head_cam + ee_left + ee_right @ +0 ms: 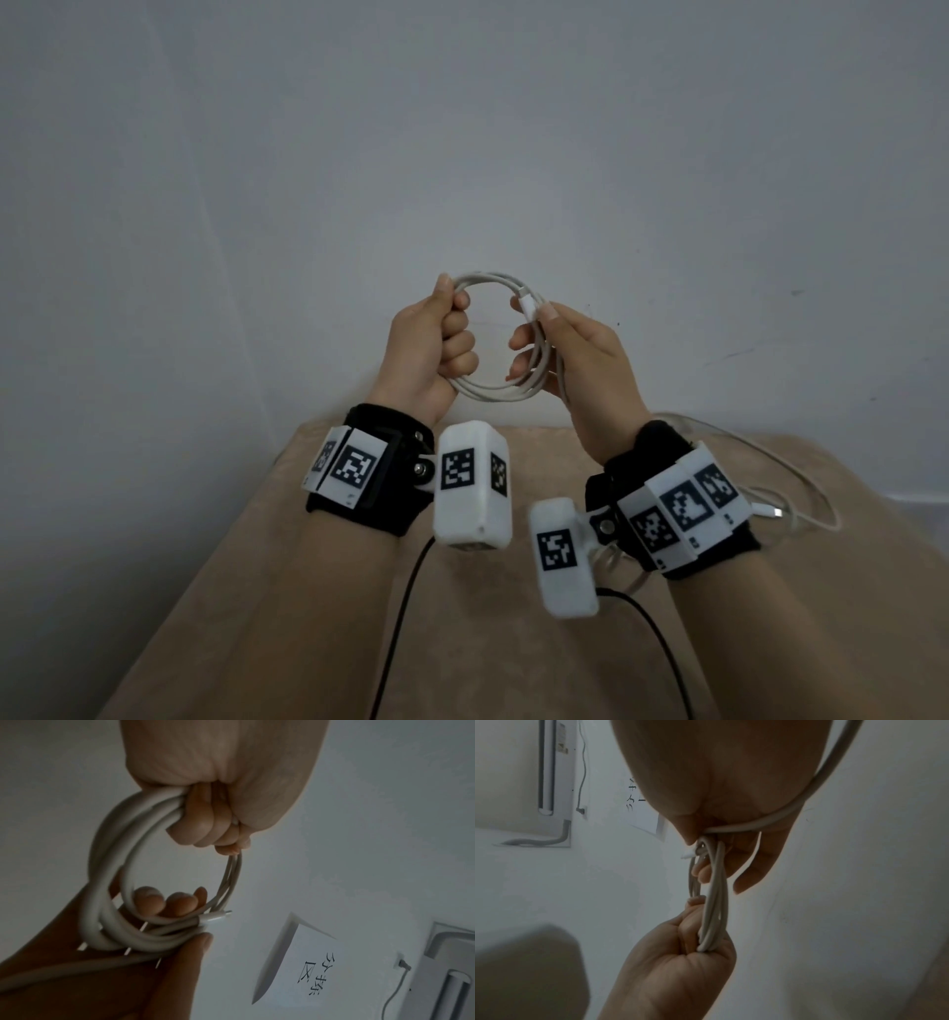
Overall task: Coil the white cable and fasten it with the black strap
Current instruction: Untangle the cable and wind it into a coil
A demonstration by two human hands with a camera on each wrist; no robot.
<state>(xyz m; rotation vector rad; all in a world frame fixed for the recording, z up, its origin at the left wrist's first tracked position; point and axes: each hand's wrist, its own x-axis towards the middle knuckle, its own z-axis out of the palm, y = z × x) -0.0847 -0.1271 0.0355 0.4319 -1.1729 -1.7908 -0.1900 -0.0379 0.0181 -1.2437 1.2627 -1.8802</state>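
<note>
Part of the white cable (480, 336) is hidden inside the grip of the left hand (429, 349), its loose tail passes behind the right hand (590, 370) and wristband, and the blurred connector (772, 511) there perhaps ends it.

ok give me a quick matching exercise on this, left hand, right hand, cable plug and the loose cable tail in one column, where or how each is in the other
Things:
1. left hand
2. right hand
3. cable plug
4. loose cable tail

States:
a. trails over the beige surface
b. fist round the coil's left side
c. under the right thumb
d. fingers through the coil's right side

Pairs: 1-b, 2-d, 3-c, 4-a
</note>
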